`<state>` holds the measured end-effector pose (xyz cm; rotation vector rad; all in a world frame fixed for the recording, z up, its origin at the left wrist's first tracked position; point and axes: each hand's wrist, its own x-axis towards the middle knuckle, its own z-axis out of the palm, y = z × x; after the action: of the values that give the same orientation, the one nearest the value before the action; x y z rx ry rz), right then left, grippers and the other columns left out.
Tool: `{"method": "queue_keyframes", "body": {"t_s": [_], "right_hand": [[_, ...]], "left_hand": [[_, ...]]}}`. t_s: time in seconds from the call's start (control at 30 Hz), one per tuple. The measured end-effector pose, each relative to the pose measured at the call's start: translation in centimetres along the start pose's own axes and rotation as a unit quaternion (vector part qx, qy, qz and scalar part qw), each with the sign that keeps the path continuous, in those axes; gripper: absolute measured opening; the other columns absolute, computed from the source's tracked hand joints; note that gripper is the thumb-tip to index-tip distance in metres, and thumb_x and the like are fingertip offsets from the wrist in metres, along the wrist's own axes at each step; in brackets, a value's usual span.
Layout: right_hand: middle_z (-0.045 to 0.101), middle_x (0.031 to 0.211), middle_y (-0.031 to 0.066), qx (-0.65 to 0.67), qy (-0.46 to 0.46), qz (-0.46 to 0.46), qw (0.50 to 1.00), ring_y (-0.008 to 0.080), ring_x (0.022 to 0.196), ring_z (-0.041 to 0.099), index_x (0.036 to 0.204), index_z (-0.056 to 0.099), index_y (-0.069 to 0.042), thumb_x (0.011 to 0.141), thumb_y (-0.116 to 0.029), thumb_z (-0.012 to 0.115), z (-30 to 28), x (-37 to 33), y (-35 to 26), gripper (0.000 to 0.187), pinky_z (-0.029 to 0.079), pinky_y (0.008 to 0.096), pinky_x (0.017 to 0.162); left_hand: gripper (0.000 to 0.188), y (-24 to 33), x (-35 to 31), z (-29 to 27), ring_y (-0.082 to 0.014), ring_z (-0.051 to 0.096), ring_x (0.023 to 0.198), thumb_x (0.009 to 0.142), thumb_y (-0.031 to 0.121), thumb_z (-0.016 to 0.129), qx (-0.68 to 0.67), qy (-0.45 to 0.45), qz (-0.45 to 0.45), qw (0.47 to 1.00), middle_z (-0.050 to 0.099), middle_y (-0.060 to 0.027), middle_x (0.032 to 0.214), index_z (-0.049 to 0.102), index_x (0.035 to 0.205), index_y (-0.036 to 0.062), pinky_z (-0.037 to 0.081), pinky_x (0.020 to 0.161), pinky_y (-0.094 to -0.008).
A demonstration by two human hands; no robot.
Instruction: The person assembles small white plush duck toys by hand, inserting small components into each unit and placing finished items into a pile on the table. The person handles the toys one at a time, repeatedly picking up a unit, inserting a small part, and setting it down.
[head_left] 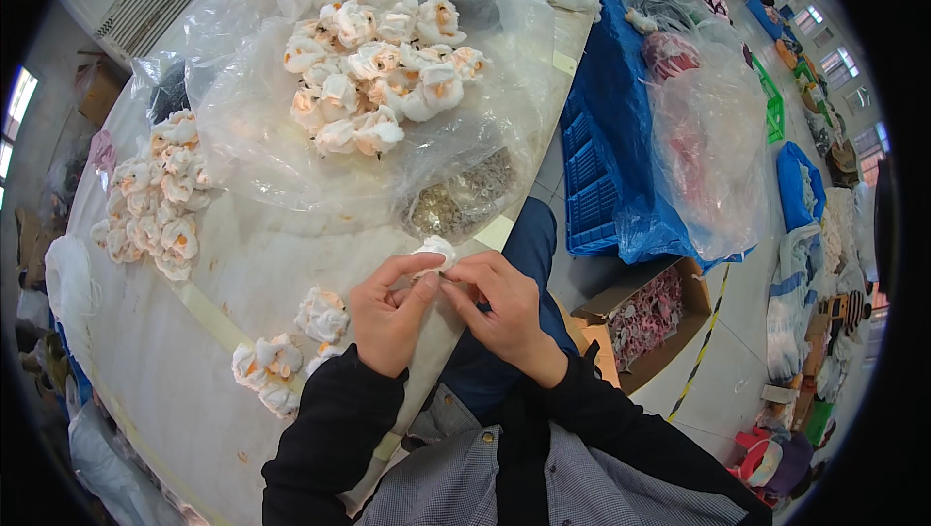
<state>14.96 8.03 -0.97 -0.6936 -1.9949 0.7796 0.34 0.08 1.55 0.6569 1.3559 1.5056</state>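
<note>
My left hand [388, 311] and my right hand [499, 308] meet at the table's near edge and pinch one small white fabric flower [436, 253] between their fingertips. Just left of my left hand lie a few white flowers with orange centres [276, 361] on the white table [175, 351]. A bigger row of the same flowers [155, 201] lies further left. Behind my hands an open clear plastic bag [378, 70] holds several more flowers, and a small clear bag of tiny metal parts [461, 198] lies at its near end.
A blue plastic crate [592, 187] under blue sheeting stands right of the table, with clear bags of pink material [708, 138] on it. A cardboard box of pink-and-white pieces [645, 318] sits on the floor. My legs in blue jeans [529, 255] are by the table edge.
</note>
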Motion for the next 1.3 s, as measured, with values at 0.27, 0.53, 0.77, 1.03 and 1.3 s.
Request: {"method": "queue_keyframes", "body": {"t_s": [0.27, 0.53, 0.77, 1.03, 1.3], "right_hand": [[0.066, 0.085, 0.0087, -0.018, -0.030, 0.051, 0.998, 0.0261, 0.065, 0.064, 0.095, 0.069, -0.006, 0.090, -0.011, 0.076, -0.4, 0.1, -0.4, 0.010, 0.049, 0.0351, 0.057], [0.067, 0.087, 0.0116, 0.103, -0.081, 0.114, 0.985, 0.0330, 0.069, 0.064, 0.095, 0.069, -0.004, 0.097, -0.014, 0.069, -1.8, 0.8, -1.4, 0.011, 0.049, 0.0358, 0.060], [0.064, 0.078, 0.0124, 0.086, -0.142, 0.141, 0.976, 0.0274, 0.067, 0.062, 0.091, 0.068, -0.001, 0.099, -0.017, 0.067, -2.7, 1.1, -1.1, 0.018, 0.048, 0.0341, 0.061], [0.065, 0.078, 0.0154, 0.060, -0.147, 0.145, 0.977, 0.0355, 0.069, 0.063, 0.091, 0.068, -0.004, 0.099, -0.019, 0.066, -2.2, 1.3, -0.8, 0.017, 0.049, 0.0384, 0.061], [0.066, 0.081, 0.0097, -0.102, -0.090, -0.020, 0.991, 0.0315, 0.073, 0.067, 0.090, 0.070, -0.007, 0.089, -0.012, 0.075, -2.6, 5.2, 0.3, 0.007, 0.050, 0.0397, 0.062]], "left_hand": [[0.028, -1.3, 0.3, -0.6, -0.0006, 0.042, 0.058, 0.092, -0.003, 0.071, 0.164, -0.021, 0.153, 0.974, 0.070, -0.0005, 0.100, 0.077, 0.117, 0.0052, 0.033, 0.053, -0.0200], [0.033, 1.1, 0.7, -0.5, -0.0206, 0.055, 0.059, 0.091, 0.006, 0.074, 0.360, -0.102, 0.242, 0.895, 0.062, -0.0078, 0.086, 0.074, 0.124, 0.0085, 0.045, 0.055, -0.0324], [0.020, -0.2, 0.3, -0.9, -0.0314, 0.063, 0.066, 0.093, 0.009, 0.071, 0.392, -0.110, 0.279, 0.870, 0.060, -0.0113, 0.085, 0.071, 0.113, 0.0059, 0.050, 0.058, -0.0400], [0.016, -0.6, 0.1, -0.5, -0.0339, 0.063, 0.066, 0.091, 0.005, 0.067, 0.375, -0.078, 0.273, 0.883, 0.061, -0.0131, 0.083, 0.072, 0.107, 0.0046, 0.050, 0.058, -0.0412], [0.011, -1.7, 0.2, -0.9, -0.0285, 0.062, 0.063, 0.097, 0.007, 0.066, 0.302, 0.006, 0.226, 0.926, 0.065, -0.0152, 0.080, 0.072, 0.102, -0.0001, 0.046, 0.057, -0.0359]]}}
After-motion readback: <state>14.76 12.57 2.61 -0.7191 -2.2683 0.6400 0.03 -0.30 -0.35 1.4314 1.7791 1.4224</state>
